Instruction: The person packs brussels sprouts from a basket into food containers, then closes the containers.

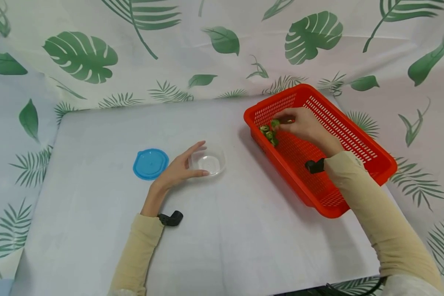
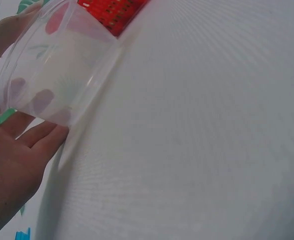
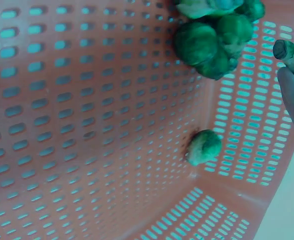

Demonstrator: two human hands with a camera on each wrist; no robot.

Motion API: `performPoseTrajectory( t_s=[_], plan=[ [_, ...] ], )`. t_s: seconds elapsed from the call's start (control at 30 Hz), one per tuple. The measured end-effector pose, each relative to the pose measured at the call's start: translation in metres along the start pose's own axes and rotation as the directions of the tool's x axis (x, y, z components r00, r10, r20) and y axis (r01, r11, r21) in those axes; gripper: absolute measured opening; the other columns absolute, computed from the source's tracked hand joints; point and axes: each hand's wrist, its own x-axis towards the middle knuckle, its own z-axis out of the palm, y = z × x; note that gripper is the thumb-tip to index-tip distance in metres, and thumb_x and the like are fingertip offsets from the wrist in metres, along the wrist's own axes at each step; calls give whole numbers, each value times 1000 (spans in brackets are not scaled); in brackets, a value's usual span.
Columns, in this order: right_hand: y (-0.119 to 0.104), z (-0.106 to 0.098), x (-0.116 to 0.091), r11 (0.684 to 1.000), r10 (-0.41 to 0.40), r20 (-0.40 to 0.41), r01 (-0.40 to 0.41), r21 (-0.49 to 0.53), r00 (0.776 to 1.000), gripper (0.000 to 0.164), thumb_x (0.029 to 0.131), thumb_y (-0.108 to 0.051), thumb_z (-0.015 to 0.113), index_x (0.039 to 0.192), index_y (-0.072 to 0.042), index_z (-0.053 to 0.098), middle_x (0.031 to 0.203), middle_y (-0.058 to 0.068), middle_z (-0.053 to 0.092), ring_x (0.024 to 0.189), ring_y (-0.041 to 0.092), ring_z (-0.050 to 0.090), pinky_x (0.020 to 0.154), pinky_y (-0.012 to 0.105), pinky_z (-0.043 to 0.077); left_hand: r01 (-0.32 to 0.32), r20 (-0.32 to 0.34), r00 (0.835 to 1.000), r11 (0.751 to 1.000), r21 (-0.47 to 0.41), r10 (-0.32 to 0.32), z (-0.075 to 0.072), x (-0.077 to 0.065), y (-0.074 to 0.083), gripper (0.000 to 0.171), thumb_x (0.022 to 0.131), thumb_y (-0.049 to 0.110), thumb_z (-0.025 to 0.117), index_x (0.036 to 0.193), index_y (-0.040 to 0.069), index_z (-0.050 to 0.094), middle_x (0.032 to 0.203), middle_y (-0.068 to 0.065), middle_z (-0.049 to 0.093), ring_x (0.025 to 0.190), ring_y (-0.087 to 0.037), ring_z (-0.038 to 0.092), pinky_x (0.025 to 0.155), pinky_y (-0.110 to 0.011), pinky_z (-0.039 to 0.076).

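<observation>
My left hand [image 1: 177, 169] grips a clear plastic tub [image 1: 211, 164] on the white table, thumb on one side and fingers on the other. In the left wrist view the tub [image 2: 69, 75] looks see-through, with fingertips showing through its wall. Over the left end of the red basket [image 1: 281, 170], my right hand [image 1: 305, 124] pinches a Brussels sprout [image 1: 275, 122] between thumb and fingers. Several more Brussels sprouts [image 1: 269, 135] lie below it in that end. The right wrist view shows them clustered [image 3: 202, 42], plus a single sprout [image 3: 204, 147] apart, and the pinched sprout's cut stem [image 3: 286, 50].
A blue lid [image 1: 150, 164] lies flat on the table, left of the tub. The basket has raised, slotted walls and stands slanted at the table's right side. A leaf-patterned cloth [image 1: 244, 61] hangs behind the white table [image 1: 96, 205].
</observation>
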Motion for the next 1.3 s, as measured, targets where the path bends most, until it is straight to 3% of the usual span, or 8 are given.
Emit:
performPoseTrajectory(
  t_s=[0.13, 0.3, 0.5, 0.73, 0.93, 1.3],
  plan=[
    [-7, -1, -2, 1000, -8, 3, 8, 28, 1000, 28, 96, -14, 73, 124, -10, 73, 118, 12, 71, 108, 28, 64, 81, 22, 52, -4, 2, 1000, 1000, 5, 4, -1, 0, 0, 96, 88, 30, 83, 164, 30, 26, 165, 7, 37, 160, -18, 9, 125, -60, 19],
    [-20, -5, -8, 999, -7, 12, 7, 34, 1000, 33, 95, -16, 75, 127, -13, 73, 120, 9, 71, 108, 26, 62, 81, 20, 51, 2, 8, 1000, 1000, 4, -2, -1, -1, 1, 96, 87, 34, 83, 164, 33, 25, 166, 10, 35, 160, -15, 9, 125, -58, 20],
    [-41, -5, -14, 996, -81, 9, 80, 49, 997, 32, 93, -12, 77, 125, -11, 75, 117, 9, 73, 102, 24, 66, 78, 12, 50, -6, -3, 1000, 998, 61, 6, -2, -2, 3, 97, 87, 39, 83, 164, 32, 26, 166, 12, 32, 160, -15, 11, 125, -58, 22],
    [-62, -6, -19, 994, -107, 24, 107, 5, 994, 33, 94, -19, 76, 127, -17, 74, 119, 3, 73, 103, 18, 66, 81, 17, 51, -6, -23, 1000, 995, 95, 8, -9, -3, 3, 96, 86, 41, 84, 164, 29, 29, 167, 14, 30, 159, -16, 13, 125, -57, 22],
    [-74, -5, -20, 992, -123, 35, 121, 41, 992, 33, 95, -14, 74, 128, -15, 72, 120, 8, 73, 102, 23, 69, 77, 12, 52, 1, -9, 1000, 996, 94, 0, -19, -4, -1, 94, 87, 38, 83, 164, 31, 29, 165, 14, 34, 159, -15, 12, 125, -58, 22],
    [-90, 11, -7, 959, -282, 29, 280, 49, 959, 29, 93, -12, 77, 122, -16, 75, 113, 2, 75, 104, 14, 66, 85, 10, 48, 9, -4, 1000, 996, 84, -9, -25, -6, -4, 94, 87, 40, 83, 163, 35, 29, 165, 13, 34, 159, -16, 13, 124, -58, 22]
  ],
)
